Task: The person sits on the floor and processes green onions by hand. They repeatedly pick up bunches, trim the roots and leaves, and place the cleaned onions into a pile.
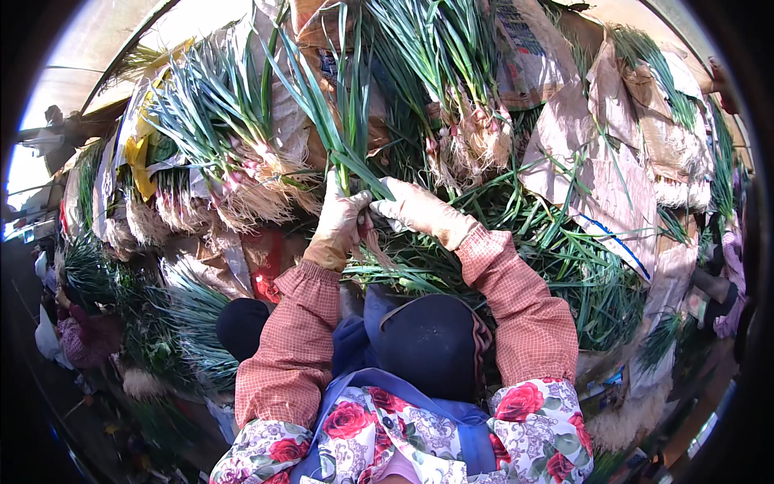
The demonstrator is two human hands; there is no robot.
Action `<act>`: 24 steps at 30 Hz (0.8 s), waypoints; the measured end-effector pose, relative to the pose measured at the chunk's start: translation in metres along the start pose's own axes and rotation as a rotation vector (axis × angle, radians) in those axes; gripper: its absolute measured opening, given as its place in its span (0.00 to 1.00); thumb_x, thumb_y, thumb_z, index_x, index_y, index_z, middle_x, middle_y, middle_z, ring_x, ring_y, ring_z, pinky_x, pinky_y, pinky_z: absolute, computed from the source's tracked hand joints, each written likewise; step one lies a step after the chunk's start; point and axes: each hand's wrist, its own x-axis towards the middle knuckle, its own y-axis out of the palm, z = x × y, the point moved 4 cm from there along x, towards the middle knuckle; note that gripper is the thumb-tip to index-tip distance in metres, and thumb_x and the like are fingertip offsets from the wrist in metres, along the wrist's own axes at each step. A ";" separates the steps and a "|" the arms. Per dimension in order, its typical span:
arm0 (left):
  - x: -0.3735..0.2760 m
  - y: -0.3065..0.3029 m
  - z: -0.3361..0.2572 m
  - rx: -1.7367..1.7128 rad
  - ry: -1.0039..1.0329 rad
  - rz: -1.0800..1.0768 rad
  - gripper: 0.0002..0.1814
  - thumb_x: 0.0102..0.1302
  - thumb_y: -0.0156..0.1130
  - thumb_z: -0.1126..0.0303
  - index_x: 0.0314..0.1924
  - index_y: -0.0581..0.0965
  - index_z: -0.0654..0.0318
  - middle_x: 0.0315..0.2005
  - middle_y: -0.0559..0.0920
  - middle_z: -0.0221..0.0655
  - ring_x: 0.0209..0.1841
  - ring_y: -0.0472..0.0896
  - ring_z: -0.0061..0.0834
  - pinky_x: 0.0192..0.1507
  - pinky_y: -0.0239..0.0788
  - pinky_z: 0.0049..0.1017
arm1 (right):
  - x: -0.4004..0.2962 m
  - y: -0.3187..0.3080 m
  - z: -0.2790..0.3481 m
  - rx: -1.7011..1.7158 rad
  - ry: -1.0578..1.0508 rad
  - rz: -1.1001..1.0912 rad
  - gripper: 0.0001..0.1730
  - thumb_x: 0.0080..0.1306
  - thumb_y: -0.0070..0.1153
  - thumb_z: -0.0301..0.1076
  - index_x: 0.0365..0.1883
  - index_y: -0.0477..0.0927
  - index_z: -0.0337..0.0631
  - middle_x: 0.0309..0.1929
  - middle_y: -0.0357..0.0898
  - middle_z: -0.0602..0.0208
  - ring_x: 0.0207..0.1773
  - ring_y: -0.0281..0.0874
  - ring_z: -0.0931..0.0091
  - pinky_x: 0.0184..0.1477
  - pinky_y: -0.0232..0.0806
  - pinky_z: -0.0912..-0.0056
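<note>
Both hands wear pale, soiled gloves. My left hand (pixel 338 221) is closed around a few green onions (pixel 351 130), whose leaves point up and away from me; their roots hang below between the hands. Beside it, my right hand (pixel 417 209) pinches a green leaf that bends down across the stalks. Just beyond the hands, a bunch of green onions with pink bulbs (pixel 478 130) lies to the right, and another bunch (pixel 242 172) lies to the left, roots towards me. Loose green leaves (pixel 508 242) are heaped under and right of my right hand.
Woven plastic sacks (pixel 592 145) lie among the onions on the right. More rooted bunches (pixel 175 202) line the left side, with further onion leaves (pixel 199 320) lower left. A person (pixel 87 333) is at the far left, and another person's sleeve (pixel 731 278) shows at the far right.
</note>
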 end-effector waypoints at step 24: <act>0.046 0.020 0.024 -0.217 0.013 0.118 0.13 0.59 0.62 0.81 0.45 0.73 0.67 0.34 0.82 0.37 0.32 0.82 0.25 0.28 0.74 0.20 | 0.003 -0.020 -0.045 -0.353 -0.016 -0.212 0.23 0.65 0.55 0.49 0.48 0.73 0.40 0.29 0.79 0.59 0.31 0.80 0.69 0.29 0.72 0.64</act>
